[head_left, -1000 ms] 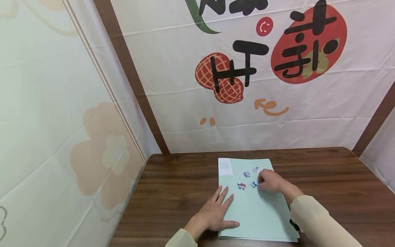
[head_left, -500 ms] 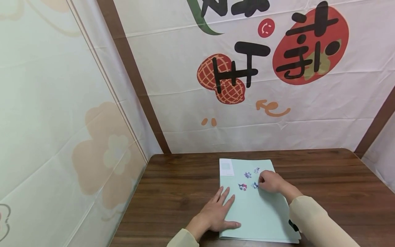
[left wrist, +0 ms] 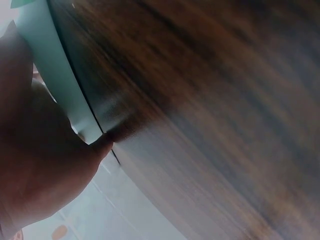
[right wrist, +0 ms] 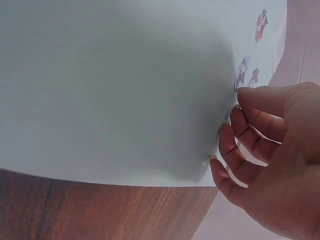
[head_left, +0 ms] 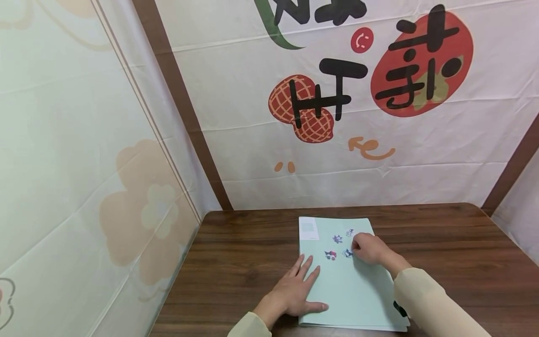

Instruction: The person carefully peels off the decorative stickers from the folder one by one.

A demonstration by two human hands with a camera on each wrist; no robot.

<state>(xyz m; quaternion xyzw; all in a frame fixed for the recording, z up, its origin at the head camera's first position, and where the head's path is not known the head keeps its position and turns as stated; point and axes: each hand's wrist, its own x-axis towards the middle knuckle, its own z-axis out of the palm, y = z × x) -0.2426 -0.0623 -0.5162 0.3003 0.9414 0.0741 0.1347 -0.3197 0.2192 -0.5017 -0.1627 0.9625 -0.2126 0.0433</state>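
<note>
A mint-green folder (head_left: 349, 290) lies on the table, with several small cartoon stickers on its upper half. My left hand (head_left: 292, 292) rests spread over its left edge, the thumb reaching onto the cover. In the left wrist view, my left hand (left wrist: 45, 150) overlaps the folder's edge (left wrist: 70, 95). My right hand (head_left: 370, 248) is at the right side of a blue-and-white sticker (head_left: 347, 253), its fingers curled. The right wrist view has the thumb of my right hand (right wrist: 280, 140) at that sticker's edge, the index fingertip close beside it, both right at the cover.
A red-and-dark sticker (head_left: 330, 255) sits to the left, with a purple sticker (head_left: 338, 239) and a pale sticker (head_left: 350, 232) farther up. A white label (head_left: 308, 228) marks the folder's top left corner. The brown wooden table (head_left: 236, 271) ends at a printed cloth wall (head_left: 252, 192).
The head view has shifted slightly. Both hands keep nearly the same places on the folder, and the stickers look unmoved.
</note>
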